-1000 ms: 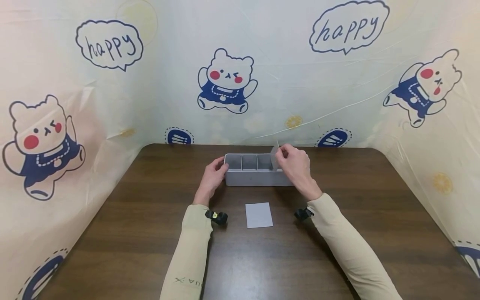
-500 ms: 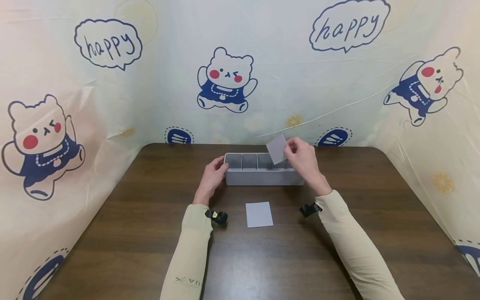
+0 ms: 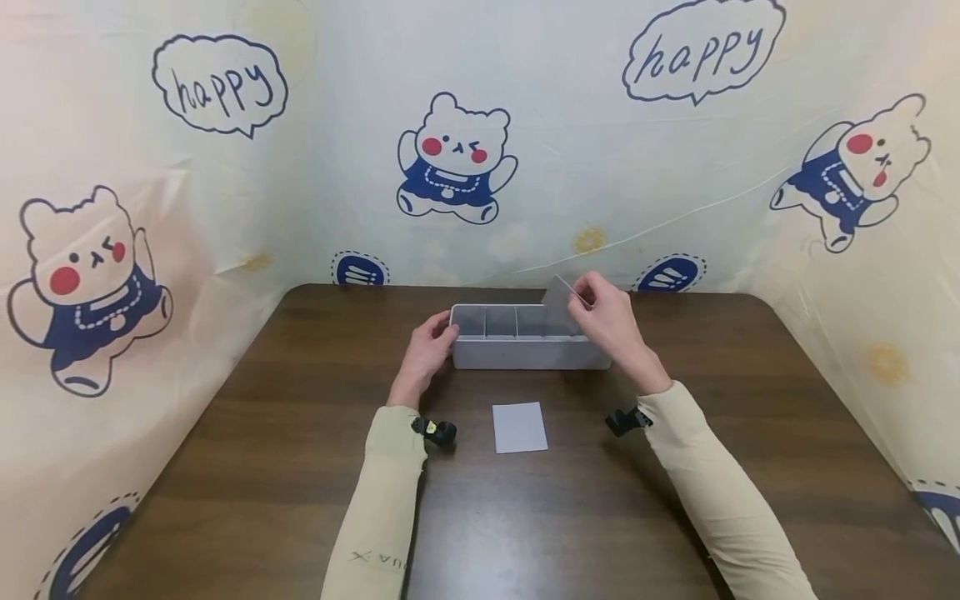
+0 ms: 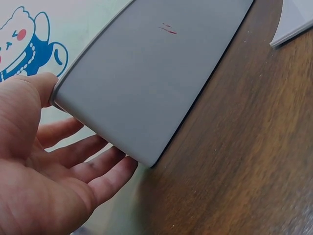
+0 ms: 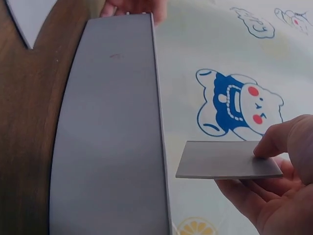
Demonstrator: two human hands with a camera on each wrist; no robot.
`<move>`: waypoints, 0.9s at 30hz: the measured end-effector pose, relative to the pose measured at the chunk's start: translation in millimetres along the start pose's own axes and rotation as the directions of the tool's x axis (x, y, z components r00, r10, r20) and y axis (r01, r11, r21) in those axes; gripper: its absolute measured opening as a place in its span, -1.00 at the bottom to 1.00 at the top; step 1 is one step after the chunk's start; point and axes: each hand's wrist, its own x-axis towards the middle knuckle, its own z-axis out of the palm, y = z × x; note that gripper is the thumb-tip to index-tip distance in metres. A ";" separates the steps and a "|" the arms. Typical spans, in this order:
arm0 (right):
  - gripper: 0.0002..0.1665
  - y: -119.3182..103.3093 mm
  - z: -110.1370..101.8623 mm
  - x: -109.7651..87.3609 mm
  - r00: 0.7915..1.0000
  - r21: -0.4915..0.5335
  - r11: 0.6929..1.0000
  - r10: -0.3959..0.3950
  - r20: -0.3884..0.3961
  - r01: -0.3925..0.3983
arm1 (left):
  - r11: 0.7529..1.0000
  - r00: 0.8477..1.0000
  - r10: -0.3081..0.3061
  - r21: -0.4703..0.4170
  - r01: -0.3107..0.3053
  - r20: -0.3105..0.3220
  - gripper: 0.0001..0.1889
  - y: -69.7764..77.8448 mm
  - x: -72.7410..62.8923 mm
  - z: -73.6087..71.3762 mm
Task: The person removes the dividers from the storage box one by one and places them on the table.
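A long grey box [image 3: 528, 353] with thin dividers across its open top stands near the table's far edge. My left hand [image 3: 430, 348] grips its left end. In the left wrist view the thumb is at the rim and the fingers [image 4: 113, 180] lie against the end wall. Between thumb and fingers my right hand [image 3: 606, 312] pinches a thin grey divider panel [image 3: 557, 302], tilted over the box's right part. The right wrist view shows that panel [image 5: 222, 159] beyond the box's rim. My right hand hides the box's right end in the head view.
A flat, pale square panel [image 3: 521, 427] lies on the brown wooden table [image 3: 480, 508], nearer than the box and between my forearms. Behind the table hangs a printed cloth [image 3: 555, 125] with bears on it. A small camera is strapped at each wrist.
My right hand has lifted the divider panel up from the box and a little to the right. The panel has turned broad side on, then tilted again. My left hand stays at the box's end.
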 end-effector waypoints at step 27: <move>-0.82 3.9 -7.5 -53.5 0.971 -0.006 0.986 -0.163 0.174 0.167 | 1.000 1.000 -0.001 -0.016 0.001 -0.007 -0.44 0.3 -1.2 -0.1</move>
